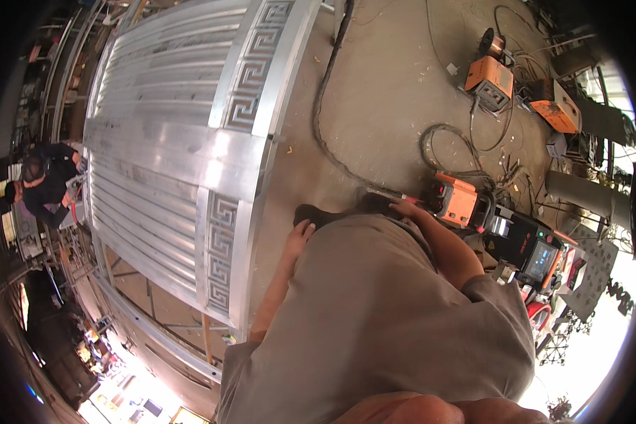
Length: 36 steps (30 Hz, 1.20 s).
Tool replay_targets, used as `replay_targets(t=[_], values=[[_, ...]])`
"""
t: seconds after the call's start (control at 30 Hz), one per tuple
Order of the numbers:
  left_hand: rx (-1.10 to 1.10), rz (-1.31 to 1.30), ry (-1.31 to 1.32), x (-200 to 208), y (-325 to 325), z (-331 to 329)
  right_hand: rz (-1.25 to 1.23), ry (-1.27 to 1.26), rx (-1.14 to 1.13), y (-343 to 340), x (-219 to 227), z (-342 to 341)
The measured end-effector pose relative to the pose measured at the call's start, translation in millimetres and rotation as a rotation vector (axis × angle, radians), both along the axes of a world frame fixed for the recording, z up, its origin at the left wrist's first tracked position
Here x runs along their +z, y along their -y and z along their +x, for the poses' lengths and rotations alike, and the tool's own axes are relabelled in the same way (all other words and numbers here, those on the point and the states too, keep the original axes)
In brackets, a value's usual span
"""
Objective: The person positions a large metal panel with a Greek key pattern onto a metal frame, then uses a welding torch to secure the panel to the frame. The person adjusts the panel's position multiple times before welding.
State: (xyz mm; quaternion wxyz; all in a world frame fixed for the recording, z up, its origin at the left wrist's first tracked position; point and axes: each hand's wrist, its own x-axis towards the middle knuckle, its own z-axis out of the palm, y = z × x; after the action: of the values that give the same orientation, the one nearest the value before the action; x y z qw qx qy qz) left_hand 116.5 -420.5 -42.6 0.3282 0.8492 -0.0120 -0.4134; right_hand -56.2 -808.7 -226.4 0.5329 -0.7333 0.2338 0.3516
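My left hand (302, 230) hangs beside my dark shoe (314, 215), its fingers loosely bent and a little apart. I see nothing in it. On the other side, my right hand (402, 206) is low in front of my body, fingers partly stretched, with no held thing visible. Just beyond it a black cable (325, 138) runs past to an orange-fronted machine (458, 201). Left of me lies a large silver metal panel (152, 152) with ribbed strips and cut-out key-pattern borders (222, 247). My left hand is apart from its near edge.
A person (49, 180) in dark clothes bends over the panel's far side. Two orange welding machines (489, 79) (557, 106) and coiled cables (449, 141) stand on the floor to the right. A black unit with a lit screen (540, 256) is closer. Metal frame rails (166, 332) extend below the panel.
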Motion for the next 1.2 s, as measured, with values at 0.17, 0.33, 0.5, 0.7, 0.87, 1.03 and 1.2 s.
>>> replay_targets(t=[0.17, 0.33, 0.5, 0.7, 0.87, 1.03, 1.2], values=[[-0.204, -0.070, 0.106, 24.6, 73.1, 53.5, 0.022, -0.288, -0.288, 17.7, 6.9, -52.1], [-0.367, -0.050, 0.150, 34.3, 142.9, 93.4, -0.131, -0.135, -0.288, 18.4, -1.6, -60.9], [-0.689, 0.109, 0.218, 17.2, 206.7, 135.3, -0.088, -0.101, -0.327, 46.4, -23.6, -68.6], [-0.500, -0.050, 0.693, 21.1, 301.1, 232.1, -0.166, -0.154, -0.328, 129.2, 9.0, -18.7], [-0.238, 0.063, 1.029, 45.1, 340.4, 357.7, -0.351, -0.307, -0.240, 211.6, 66.8, 94.1], [-0.117, 0.304, 0.938, 44.2, 340.9, 420.0, -0.498, -0.218, -0.378, 275.3, 122.5, 239.2], [-0.157, 0.416, 0.743, 38.3, 342.7, 422.6, -0.529, -0.019, -0.310, 306.2, 165.9, 395.4]])
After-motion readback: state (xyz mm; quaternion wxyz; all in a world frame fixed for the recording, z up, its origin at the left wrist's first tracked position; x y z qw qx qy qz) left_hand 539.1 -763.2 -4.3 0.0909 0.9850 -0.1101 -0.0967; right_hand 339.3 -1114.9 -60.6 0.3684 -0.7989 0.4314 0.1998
